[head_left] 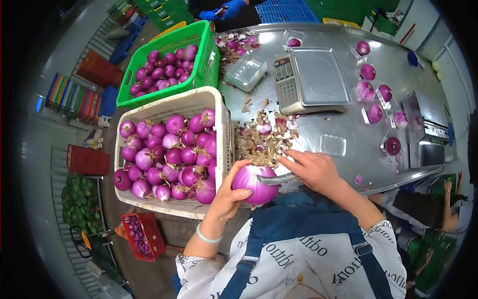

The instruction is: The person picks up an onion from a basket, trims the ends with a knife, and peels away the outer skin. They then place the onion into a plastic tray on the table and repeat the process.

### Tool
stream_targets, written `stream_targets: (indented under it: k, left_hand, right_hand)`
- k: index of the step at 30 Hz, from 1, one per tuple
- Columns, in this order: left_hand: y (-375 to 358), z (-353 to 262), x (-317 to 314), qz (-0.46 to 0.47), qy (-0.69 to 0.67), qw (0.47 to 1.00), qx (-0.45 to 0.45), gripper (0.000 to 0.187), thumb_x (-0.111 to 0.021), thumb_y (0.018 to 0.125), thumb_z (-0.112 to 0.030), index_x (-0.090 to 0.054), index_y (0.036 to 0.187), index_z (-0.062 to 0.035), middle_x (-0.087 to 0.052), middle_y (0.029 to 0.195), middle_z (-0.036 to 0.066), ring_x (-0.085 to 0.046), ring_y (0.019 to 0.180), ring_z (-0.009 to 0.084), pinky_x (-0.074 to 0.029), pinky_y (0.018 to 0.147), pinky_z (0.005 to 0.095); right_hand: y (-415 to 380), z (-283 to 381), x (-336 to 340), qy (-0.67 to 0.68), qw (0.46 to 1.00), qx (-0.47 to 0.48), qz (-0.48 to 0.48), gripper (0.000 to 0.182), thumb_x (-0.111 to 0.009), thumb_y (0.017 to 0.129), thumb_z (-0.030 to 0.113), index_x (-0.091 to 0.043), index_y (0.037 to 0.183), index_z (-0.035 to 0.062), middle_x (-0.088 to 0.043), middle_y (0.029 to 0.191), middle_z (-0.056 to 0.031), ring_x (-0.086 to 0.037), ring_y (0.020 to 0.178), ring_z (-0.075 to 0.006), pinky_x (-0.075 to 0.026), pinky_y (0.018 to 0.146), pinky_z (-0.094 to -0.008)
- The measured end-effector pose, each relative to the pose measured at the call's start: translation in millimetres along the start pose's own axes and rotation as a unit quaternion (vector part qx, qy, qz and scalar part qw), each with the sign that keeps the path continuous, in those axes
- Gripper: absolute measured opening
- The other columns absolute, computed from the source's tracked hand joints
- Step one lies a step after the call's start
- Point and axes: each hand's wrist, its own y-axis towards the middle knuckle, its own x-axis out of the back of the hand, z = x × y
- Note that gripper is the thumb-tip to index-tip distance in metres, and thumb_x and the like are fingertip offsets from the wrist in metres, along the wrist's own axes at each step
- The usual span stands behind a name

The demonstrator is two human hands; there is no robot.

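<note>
My left hand [229,189] is closed around a large red onion [254,188], thumb across its front and fingers behind. My right hand [312,169] grips a small knife [277,180] with a curved blade; its handle is hidden in my palm. The blade lies against the upper right side of the onion. Dry roots and skin peelings [261,142] are heaped on the metal table just beyond both hands. Left of my left hand stands a white crate [225,134] full of red onions with roots [174,154].
A green crate [130,99] of red onions stands behind the white one. On the metal table [323,132] are a scale [321,74], clear trays [246,72] and several packed onions [365,91]. A wrapping machine [423,124] is at right. Blue-gloved hands [226,10] work across the table.
</note>
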Motion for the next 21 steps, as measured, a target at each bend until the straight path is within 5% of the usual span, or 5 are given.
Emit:
stream_targets:
  k: [10,17,19,21]
  left_hand:
    - [8,30,-11,0.08,0.196,0.977,-0.02,0.084,-0.088,0.062,-0.032,-0.05,0.133,-0.0055,-0.053,0.125,0.007,-0.052,0.12,0.0191,-0.041,0.105,0.0334]
    - [-2,54,3,-0.043,0.226,0.972,-0.041,0.085,-0.088,0.063,-0.034,-0.049,0.132,-0.004,-0.054,0.125,0.01,-0.054,0.118,0.0208,-0.044,0.103,0.0343]
    - [-11,43,6,-0.049,0.216,0.963,-0.156,0.084,-0.09,0.063,-0.028,-0.048,0.131,-0.0038,-0.055,0.13,0.015,-0.056,0.12,0.0253,-0.046,0.105,0.0389]
    - [-11,33,9,-0.104,0.329,0.883,-0.317,0.083,-0.091,0.061,-0.022,-0.048,0.13,-0.0039,-0.055,0.131,0.016,-0.056,0.121,0.0274,-0.046,0.105,0.04]
  right_hand:
    - [-24,5,-8,0.059,0.998,-0.016,0.031,0.05,-0.067,0.077,0.014,-0.064,0.127,0.0163,-0.065,0.108,-0.0007,-0.065,0.067,-0.0147,-0.053,0.053,-0.0293]
    - [-51,-11,-46,0.033,0.986,-0.105,0.126,0.053,-0.067,0.076,0.01,-0.061,0.129,0.0129,-0.063,0.098,-0.0023,-0.067,0.065,-0.0195,-0.055,0.054,-0.0345]
    - [-73,-33,-55,0.016,0.965,-0.179,0.189,0.054,-0.067,0.076,0.007,-0.06,0.129,0.0118,-0.063,0.094,-0.003,-0.067,0.065,-0.0222,-0.056,0.056,-0.0359]
    - [-64,-36,-43,0.063,0.982,-0.133,0.118,0.055,-0.066,0.075,0.002,-0.062,0.129,0.0113,-0.066,0.101,-0.0045,-0.068,0.071,-0.0255,-0.057,0.06,-0.0368]
